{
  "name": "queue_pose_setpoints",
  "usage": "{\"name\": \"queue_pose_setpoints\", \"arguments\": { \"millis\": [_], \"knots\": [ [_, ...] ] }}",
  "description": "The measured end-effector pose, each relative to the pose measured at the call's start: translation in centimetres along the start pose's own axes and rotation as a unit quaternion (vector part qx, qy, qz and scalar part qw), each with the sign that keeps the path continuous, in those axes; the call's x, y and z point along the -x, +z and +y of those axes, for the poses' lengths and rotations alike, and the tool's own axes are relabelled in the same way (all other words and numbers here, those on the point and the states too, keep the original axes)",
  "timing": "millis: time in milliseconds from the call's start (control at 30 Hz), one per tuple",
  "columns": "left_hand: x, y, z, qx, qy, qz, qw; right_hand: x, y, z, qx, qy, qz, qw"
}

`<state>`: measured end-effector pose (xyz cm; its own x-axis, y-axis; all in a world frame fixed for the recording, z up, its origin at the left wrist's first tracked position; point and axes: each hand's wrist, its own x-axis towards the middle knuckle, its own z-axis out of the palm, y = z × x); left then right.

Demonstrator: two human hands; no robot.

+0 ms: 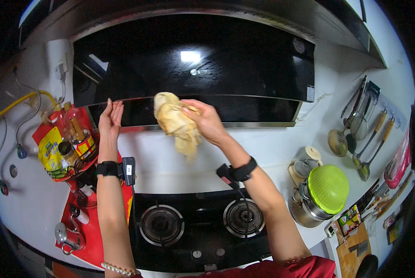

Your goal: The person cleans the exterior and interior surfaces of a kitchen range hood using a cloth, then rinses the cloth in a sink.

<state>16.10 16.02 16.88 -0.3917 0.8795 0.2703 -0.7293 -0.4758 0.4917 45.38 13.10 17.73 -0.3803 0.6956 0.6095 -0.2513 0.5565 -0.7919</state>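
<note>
My right hand [207,120] grips a crumpled, yellowish cloth [175,120] that hangs down in loose folds. Behind the cloth is the black glass front of a range hood [256,69], with streaky smears near its middle. My left hand [111,116] is raised at the hood's lower left edge, palm up and fingers extended, holding nothing. Whether its fingertips touch the hood, I cannot tell. Below both forearms lies a black two-burner gas hob [204,226].
Bottles and packets crowd a rack [70,146] at left, above a metal pot [68,238] on a red mat. To the right stand a steel pot [303,212] with a green basket [329,189] on top and a glass jug [306,161]. Ladles and spatulas [370,139] hang on the wall.
</note>
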Motion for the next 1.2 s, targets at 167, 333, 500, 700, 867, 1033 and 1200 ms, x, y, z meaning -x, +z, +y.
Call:
{"name": "queue_pose_setpoints", "arguments": {
  "millis": [167,333,500,700,867,1033,1200],
  "knots": [
    [0.9,0.4,0.3,-0.023,0.0,0.004,1.0,4.2,-2.7,-1.2,0.1,0.051,-0.034,0.993],
    [1.3,0.8,0.5,-0.032,0.002,-0.003,0.999,6.6,-5.9,-0.4,0.098,0.133,0.083,0.983],
    [1.6,0.7,1.3,-0.027,0.014,0.005,1.0,6.8,-7.3,0.1,0.045,0.122,0.171,0.977],
    [4.2,2.9,3.9,-0.091,0.066,-0.02,0.993,8.7,-8.2,1.1,0.08,0.138,0.183,0.97],
    [6.5,5.8,6.6,-0.135,0.139,-0.036,0.98,9.1,-8.2,1.5,0.063,0.13,0.197,0.97],
    [6.0,7.0,9.1,-0.176,0.189,-0.037,0.965,9.0,-8.1,0.9,0.099,0.111,0.203,0.968],
    [5.3,8.6,11.2,-0.221,0.237,-0.082,0.943,9.4,-8.8,1.4,0.109,0.114,0.205,0.966]
  ]
}}
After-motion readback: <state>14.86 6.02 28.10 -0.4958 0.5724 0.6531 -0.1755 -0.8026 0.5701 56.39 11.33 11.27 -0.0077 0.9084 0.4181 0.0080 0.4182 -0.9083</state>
